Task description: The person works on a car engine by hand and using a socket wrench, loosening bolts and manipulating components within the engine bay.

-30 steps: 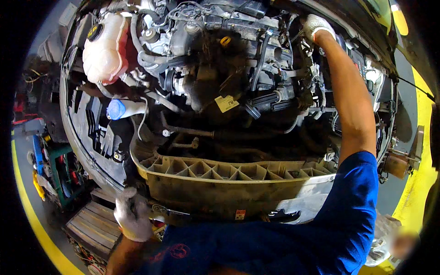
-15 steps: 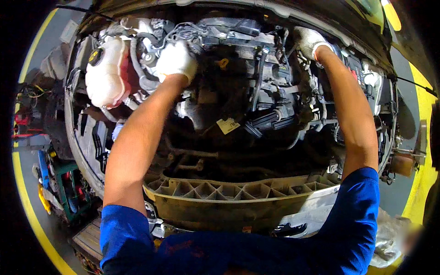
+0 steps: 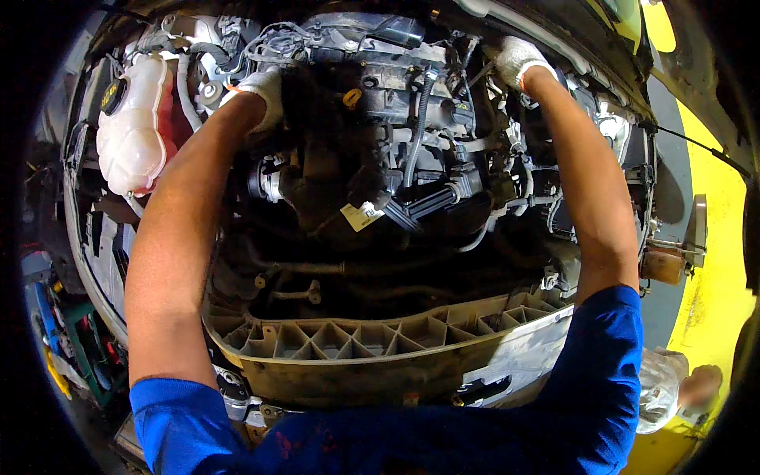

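Observation:
Both my hands wear white knit gloves and reach deep into a car's engine bay. My left hand [image 3: 263, 93] is down at the left side of the engine [image 3: 396, 103], beside wires and hoses, its fingers hidden behind the glove's back and in shadow. At the far right of the engine, my right hand [image 3: 518, 60] bends downward next to thin hoses; its fingertips are out of sight among the parts. Whether either hand grips anything does not show. A yellow dipstick handle [image 3: 351, 98] stands between the hands.
A translucent coolant tank [image 3: 131, 131] with reddish liquid is at left. A pale label [image 3: 361, 215] lies on the engine front. Nearest me runs a ribbed crossbeam [image 3: 380, 340]. The raised hood's edge [image 3: 538, 36] spans the far side. A person in pale clothing [image 3: 661, 388] is at lower right.
My view has shifted, so the engine bay sits further left. My left hand has gone lower and more into shadow by the engine. My right hand stays at the same far-right spot.

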Demonstrator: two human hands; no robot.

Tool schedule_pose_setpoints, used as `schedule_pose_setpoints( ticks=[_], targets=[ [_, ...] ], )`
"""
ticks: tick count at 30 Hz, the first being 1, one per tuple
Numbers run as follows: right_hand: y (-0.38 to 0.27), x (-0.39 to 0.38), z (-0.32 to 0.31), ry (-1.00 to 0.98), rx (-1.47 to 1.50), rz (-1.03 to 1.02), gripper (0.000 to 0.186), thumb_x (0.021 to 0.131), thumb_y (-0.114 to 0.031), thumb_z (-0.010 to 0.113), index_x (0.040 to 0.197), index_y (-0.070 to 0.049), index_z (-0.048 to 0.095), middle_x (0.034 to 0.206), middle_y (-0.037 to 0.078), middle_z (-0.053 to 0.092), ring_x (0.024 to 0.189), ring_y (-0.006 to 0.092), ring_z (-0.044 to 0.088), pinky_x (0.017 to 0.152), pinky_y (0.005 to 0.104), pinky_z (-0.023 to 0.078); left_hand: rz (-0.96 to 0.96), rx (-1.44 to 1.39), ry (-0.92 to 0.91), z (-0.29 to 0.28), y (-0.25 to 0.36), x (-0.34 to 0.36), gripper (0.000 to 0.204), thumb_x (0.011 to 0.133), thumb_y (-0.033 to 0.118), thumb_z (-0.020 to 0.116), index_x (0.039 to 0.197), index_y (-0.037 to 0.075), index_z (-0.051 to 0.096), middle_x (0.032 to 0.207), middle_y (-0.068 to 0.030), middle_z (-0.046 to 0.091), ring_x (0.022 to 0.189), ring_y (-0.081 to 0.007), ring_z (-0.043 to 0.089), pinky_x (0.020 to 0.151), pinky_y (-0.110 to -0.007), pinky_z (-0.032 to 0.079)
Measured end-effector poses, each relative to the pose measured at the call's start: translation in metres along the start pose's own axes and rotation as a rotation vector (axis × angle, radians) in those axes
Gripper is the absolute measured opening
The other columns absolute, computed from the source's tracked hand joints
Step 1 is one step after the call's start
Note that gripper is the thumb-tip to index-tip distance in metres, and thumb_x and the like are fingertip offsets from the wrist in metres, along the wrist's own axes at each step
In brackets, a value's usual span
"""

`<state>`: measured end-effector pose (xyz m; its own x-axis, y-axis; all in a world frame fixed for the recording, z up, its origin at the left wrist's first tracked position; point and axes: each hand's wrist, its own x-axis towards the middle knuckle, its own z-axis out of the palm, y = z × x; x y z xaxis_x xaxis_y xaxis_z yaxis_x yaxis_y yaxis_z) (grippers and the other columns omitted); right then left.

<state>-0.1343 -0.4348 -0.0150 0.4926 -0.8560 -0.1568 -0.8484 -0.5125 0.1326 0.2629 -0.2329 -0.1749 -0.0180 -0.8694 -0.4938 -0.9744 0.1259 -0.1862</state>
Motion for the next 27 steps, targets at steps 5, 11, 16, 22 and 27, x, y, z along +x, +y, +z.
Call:
schedule_pose_setpoints(
  ticks=[5, 11, 16, 22, 27],
  targets=[
    [-0.004, 0.004, -0.004, -0.087, 0.036, -0.141, 0.041, 0.093, -0.027, 0.054, 0.124, -0.003, 0.065, 0.13, 0.025, 0.062, 0.122, 0.0415, 0.059, 0.099, 0.0457, 0.05, -0.111, -0.334, 0.146, 0.004, -0.001, -0.016, 0.042, 0.094, 0.024, 0.055, 0.132, 0.007, 0.059, 0.128, -0.0139, 0.066, 0.114, -0.0275, 0.066, 0.097, -0.04, 0.049],
    [-0.011, 0.001, -0.01, -0.116, -0.049, -0.005, 0.041, 0.092, -0.033, 0.058, 0.12, -0.006, 0.067, 0.117, 0.026, 0.067, 0.112, 0.0456, 0.06, 0.092, 0.0485, 0.049, -0.037, -0.44, 0.215, -0.042, 0.02, -0.049, 0.048, 0.087, 0.022, 0.065, 0.13, 0.001, 0.06, 0.127, -0.0219, 0.065, 0.113, -0.0354, 0.066, 0.094, -0.042, 0.054],
    [0.004, 0.0, 0.004, -0.007, 0.061, -0.211, 0.036, 0.092, -0.032, 0.057, 0.115, -0.006, 0.068, 0.115, 0.023, 0.068, 0.112, 0.0443, 0.061, 0.093, 0.0472, 0.049, -0.015, -0.247, 0.185, 0.004, -0.002, -0.011, 0.05, 0.085, 0.02, 0.066, 0.131, 0.003, 0.06, 0.131, -0.0215, 0.062, 0.117, -0.0348, 0.065, 0.095, -0.04, 0.054],
    [0.002, 0.013, 0.004, -0.036, -0.017, 0.139, 0.043, 0.09, -0.041, 0.057, 0.114, -0.008, 0.07, 0.117, 0.022, 0.069, 0.113, 0.0431, 0.062, 0.094, 0.0461, 0.049, -0.029, -0.281, 0.244, 0.005, -0.001, -0.006, 0.044, 0.081, 0.019, 0.07, 0.119, -0.004, 0.065, 0.117, -0.0254, 0.069, 0.113, -0.0357, 0.068, 0.091, -0.044, 0.056],
    [0.003, 0.001, -0.007, -0.072, 0.065, -0.268, 0.034, 0.091, -0.03, 0.058, 0.109, -0.003, 0.068, 0.108, 0.021, 0.071, 0.104, 0.0418, 0.065, 0.09, 0.0444, 0.05, -0.067, -0.245, 0.175, -0.001, 0.004, -0.008, 0.047, 0.09, 0.019, 0.06, 0.135, 0.008, 0.059, 0.134, -0.0179, 0.062, 0.118, -0.0316, 0.064, 0.096, -0.038, 0.053]
  ],
)
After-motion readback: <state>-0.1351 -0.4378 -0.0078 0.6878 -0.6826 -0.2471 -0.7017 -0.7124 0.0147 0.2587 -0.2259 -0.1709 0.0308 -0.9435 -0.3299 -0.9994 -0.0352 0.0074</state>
